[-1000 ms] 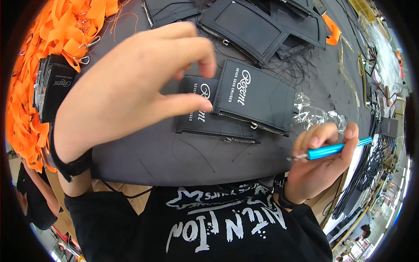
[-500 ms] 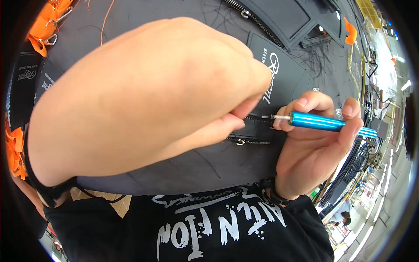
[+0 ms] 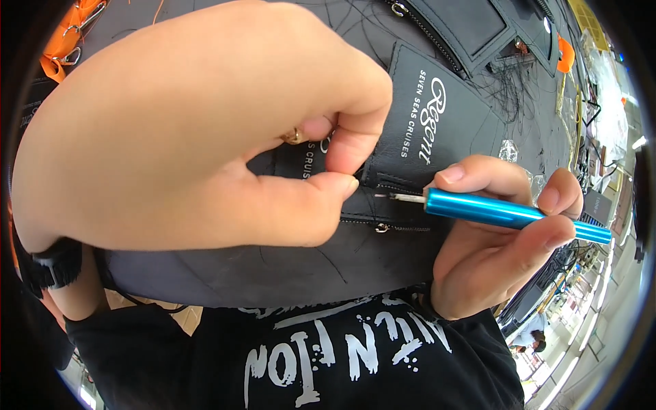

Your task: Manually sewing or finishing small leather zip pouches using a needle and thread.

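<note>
My left hand (image 3: 301, 147), with a ring on one finger, pinches thumb and forefinger together at the edge of a black leather-look pouch (image 3: 447, 140). Whatever lies between those fingertips is too small to make out. In my right hand (image 3: 475, 256) is a slim blue thread burner (image 3: 488, 207), held crosswise between the thumb and fingers. Its thin pale tip points left, a little short of my left thumb. Below the tip runs a zipper with a silver pull (image 3: 382, 227). My left hand and forearm hide part of another printed black piece underneath.
More black zippered pouches (image 3: 465, 31) lie at the far side of the dark grey table (image 3: 273, 280). Loose black threads (image 3: 509, 89) are scattered beside them. Orange straps with metal clips (image 3: 63, 41) sit at the far left. Clear plastic (image 3: 607, 113) and cables crowd the right edge.
My left hand has drawn left, uncovering more of the pouch and showing the pinching fingertips. The thread burner's tip has shifted left and slightly nearer to me, still pointing toward the left hand.
</note>
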Available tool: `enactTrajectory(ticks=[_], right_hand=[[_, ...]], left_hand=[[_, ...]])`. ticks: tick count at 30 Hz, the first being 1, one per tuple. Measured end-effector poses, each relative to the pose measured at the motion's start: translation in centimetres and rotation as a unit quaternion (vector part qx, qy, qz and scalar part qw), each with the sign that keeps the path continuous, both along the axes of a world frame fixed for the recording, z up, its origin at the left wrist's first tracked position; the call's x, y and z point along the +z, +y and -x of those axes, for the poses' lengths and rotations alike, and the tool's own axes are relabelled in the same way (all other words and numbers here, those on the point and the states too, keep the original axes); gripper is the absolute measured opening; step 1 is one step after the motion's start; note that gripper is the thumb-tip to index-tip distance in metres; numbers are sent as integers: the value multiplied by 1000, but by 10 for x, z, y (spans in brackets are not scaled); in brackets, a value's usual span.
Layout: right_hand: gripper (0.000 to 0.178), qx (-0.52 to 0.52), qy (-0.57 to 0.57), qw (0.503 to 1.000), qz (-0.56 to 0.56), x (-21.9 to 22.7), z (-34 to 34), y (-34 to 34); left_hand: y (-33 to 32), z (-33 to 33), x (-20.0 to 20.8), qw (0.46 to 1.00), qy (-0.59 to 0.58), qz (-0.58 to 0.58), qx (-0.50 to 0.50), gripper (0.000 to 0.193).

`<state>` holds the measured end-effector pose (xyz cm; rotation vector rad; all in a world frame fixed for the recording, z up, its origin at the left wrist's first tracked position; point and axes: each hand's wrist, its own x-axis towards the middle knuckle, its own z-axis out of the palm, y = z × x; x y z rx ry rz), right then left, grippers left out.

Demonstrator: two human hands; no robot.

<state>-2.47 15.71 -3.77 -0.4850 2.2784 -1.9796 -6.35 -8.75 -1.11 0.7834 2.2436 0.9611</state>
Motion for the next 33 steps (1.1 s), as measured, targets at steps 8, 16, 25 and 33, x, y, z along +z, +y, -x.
enactTrajectory(ticks=[8, 16, 25, 33], right_hand=[[41, -38, 80, 991, -98, 0, -4, -12], [41, -29, 82, 990, -115, 1, -4, -12], [37, -50, 56, 992, -99, 4, -6, -5], [33, -52, 60, 987, 138, -1, -8, -10]], left_hand=[[11, -7, 7, 997, 63, 18, 29, 15], [-12, -1, -4, 999, -9, -40, 1, 15], [12, 2, 33, 983, 48, 174, 36, 25], [6, -36, 11, 967, 168, 146, 122, 35]])
